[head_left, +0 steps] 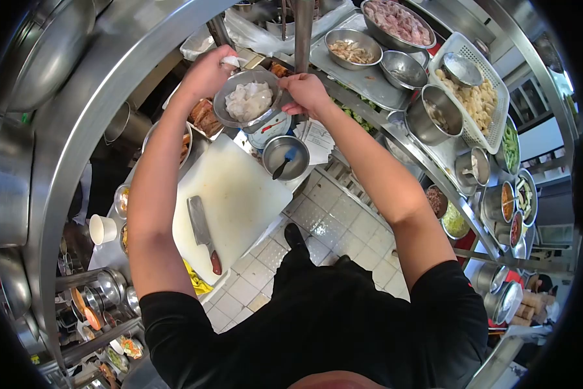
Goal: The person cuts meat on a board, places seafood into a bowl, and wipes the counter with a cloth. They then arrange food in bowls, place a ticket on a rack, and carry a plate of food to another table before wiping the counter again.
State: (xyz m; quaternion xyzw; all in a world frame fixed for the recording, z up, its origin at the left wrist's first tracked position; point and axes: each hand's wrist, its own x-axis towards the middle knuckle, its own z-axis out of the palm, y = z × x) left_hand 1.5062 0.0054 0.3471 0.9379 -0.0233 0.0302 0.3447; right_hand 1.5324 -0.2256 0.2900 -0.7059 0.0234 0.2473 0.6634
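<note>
A bowl point(275, 115) holding a heap of pale, translucent raw seafood pieces point(249, 102) sits over a kitchen scale point(270, 133) with a light-blue body and a red needle. My right hand point(304, 92) has its fingers closed on the right rim of this bowl. Above the bowl's left side, my left hand point(208, 74) pinches a small white piece point(232, 61) that looks like the pieces in the bowl. Just below the scale stands a metal bowl point(286, 155) with a blue-and-black brush point(285, 162) in it.
A cleaver point(202, 228) lies on the white cutting board point(233, 175). Browned meat point(207, 115) is in a tray left of the scale. A metal post point(303, 35) rises close to my right hand. Along the right shelf stand a white basket point(448, 48) and several filled metal bowls.
</note>
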